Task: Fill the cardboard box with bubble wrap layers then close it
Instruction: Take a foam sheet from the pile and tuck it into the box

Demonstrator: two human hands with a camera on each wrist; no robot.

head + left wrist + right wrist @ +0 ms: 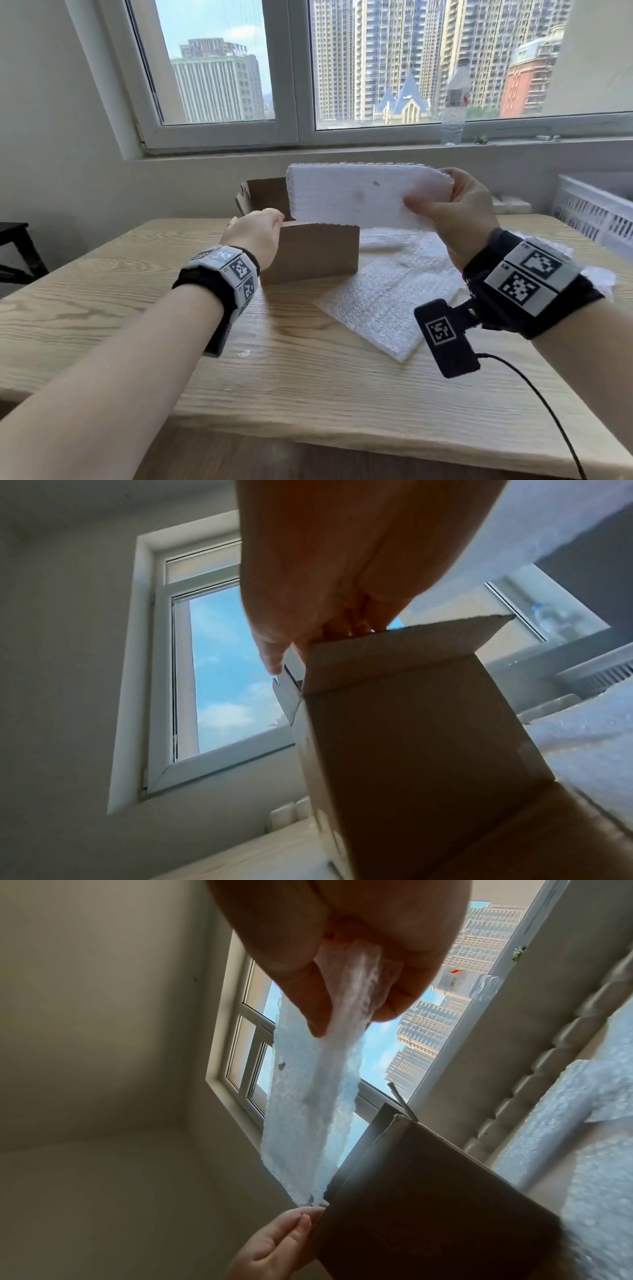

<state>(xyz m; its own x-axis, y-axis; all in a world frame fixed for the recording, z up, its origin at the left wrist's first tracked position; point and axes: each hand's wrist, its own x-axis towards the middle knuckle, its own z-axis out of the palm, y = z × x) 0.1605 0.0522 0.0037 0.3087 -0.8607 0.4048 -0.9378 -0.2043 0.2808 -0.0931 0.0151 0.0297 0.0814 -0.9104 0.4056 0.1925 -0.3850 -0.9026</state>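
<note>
- Head view. An open box (310,251) stands on the table (137,325), its flaps up. The right hand (455,214) pinches one end of a folded wrap sheet (368,195), held on edge above the box mouth. The left hand (255,236) grips the box's near-left rim or flap. More loose sheets (383,301) lie on the table just right of the box. A bottle (454,102) stands on the window sill (342,149).
- Left wrist view. The left hand (329,569) has its fingers curled over the top corner of the box (411,737), steadying it.
- Right wrist view. Thumb and fingers (308,999) of the right hand clamp the sheet (308,1110), which hangs toward the box (428,1191); its lower end meets the rim beside the left hand (274,1245).
- Step in hand, as judged: loading a layer. How full the box is cannot be told.
- Next move calls for lowering the sheet inside, laying it flat, and keeping the flaps clear.
</note>
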